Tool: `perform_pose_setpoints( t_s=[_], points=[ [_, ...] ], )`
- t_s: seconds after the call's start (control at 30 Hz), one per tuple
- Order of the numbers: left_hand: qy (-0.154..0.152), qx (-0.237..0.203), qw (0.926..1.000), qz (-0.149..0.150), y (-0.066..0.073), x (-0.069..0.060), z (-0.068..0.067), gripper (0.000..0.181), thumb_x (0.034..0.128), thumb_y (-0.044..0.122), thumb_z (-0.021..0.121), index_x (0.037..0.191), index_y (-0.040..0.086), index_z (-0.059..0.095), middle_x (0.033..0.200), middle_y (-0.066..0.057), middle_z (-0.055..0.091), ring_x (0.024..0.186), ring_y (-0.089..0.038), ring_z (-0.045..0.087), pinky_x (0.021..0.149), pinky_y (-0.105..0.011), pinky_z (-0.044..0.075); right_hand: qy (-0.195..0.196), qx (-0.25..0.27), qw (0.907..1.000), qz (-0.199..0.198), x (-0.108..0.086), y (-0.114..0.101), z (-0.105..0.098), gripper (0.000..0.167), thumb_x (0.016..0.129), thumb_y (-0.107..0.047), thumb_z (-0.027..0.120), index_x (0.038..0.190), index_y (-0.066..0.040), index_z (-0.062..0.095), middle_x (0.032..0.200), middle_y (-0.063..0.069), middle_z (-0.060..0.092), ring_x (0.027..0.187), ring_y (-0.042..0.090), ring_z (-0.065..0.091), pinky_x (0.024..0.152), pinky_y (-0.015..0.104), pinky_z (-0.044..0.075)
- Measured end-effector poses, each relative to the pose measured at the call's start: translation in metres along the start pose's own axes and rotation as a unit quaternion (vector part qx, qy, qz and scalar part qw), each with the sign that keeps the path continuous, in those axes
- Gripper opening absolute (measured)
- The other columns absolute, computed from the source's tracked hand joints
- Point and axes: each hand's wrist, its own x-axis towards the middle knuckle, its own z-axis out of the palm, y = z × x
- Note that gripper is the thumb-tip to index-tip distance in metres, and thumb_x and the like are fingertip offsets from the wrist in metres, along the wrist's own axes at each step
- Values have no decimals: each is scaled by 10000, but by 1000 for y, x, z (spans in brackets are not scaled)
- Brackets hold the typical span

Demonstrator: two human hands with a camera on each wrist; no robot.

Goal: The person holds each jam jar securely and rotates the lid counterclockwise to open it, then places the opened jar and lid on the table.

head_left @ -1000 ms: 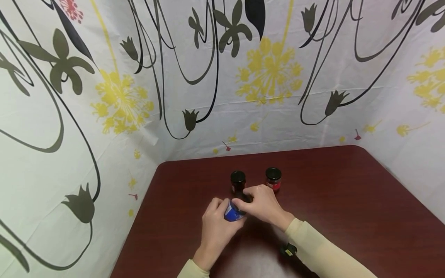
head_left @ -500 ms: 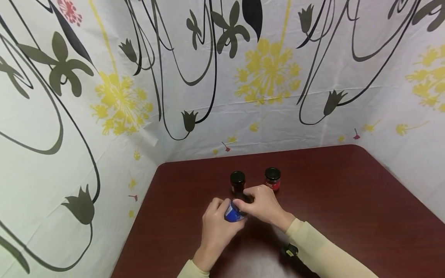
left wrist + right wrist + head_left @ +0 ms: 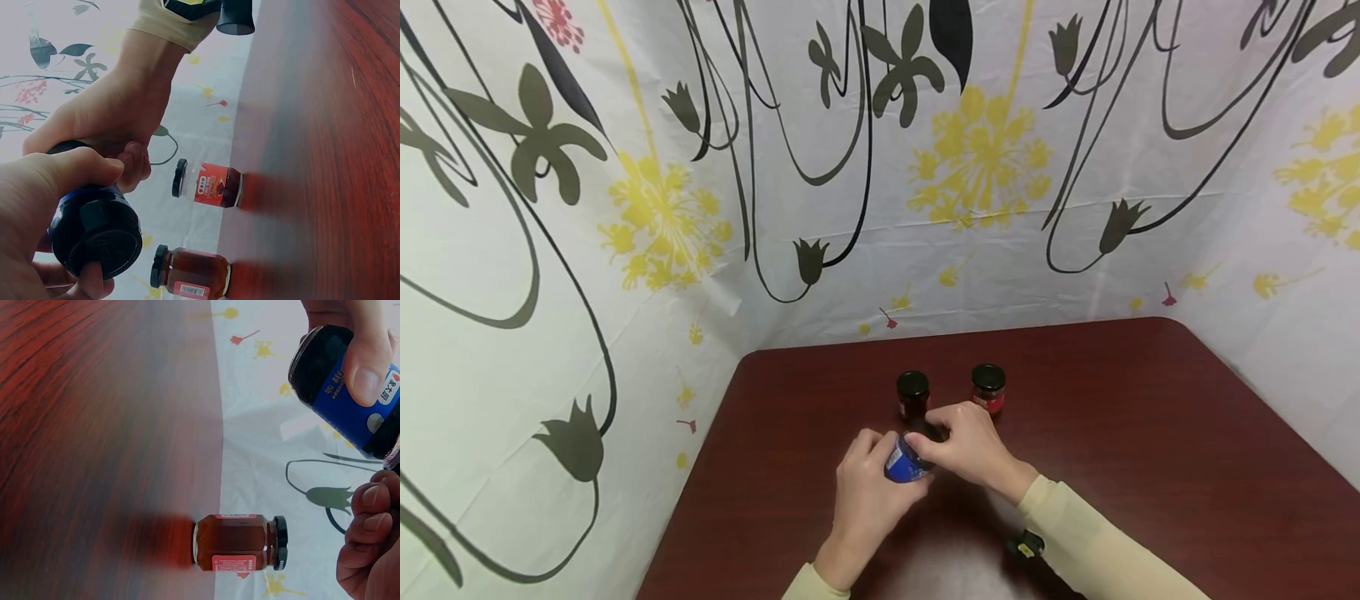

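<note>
Over the left half of a glossy dark-red wood-grain worktop [image 3: 1112, 467], a left hand [image 3: 874, 482] is grasping a tilted blue-labelled glass jar [image 3: 904, 465]. Toward the far edge, a brown-filled glass jar with a black lid [image 3: 913, 392] is standing capped. A right hand [image 3: 972, 443] is gripping the blue-labelled jar's black top [image 3: 928, 431]; work there appears unfinished, any loosening hidden. Rightmost, a red-labelled, black-lidded glass jar [image 3: 988, 390] is standing capped, untouched.
</note>
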Motion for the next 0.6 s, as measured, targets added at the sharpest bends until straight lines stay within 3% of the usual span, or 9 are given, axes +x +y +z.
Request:
perform_pose_setpoints(
  t_s=[0.27, 0.6],
  points=[
    [-97, -88, 9999, -69, 4, 0, -4, 622, 609, 433, 963, 1082, 113, 714, 911, 38, 512, 760, -74, 535, 653, -266, 560, 2, 0, 10000, -29, -1, -3, -2, 522, 893, -536, 692, 591, -232, 394, 546, -153, 239, 455, 29, 306, 456, 221, 236],
    [-215, -553, 9975, -378, 8, -3, -5, 556, 642, 432, 945, 1077, 164, 724, 912, 64, 523, 731, -69, 559, 612, -236, 540, -75, 46, 9997, -229, -2, -1, -5, 496, 885, -532, 702, 623, -238, 401, 564, -151, 252, 462, 26, 298, 464, 222, 219]
  ],
)
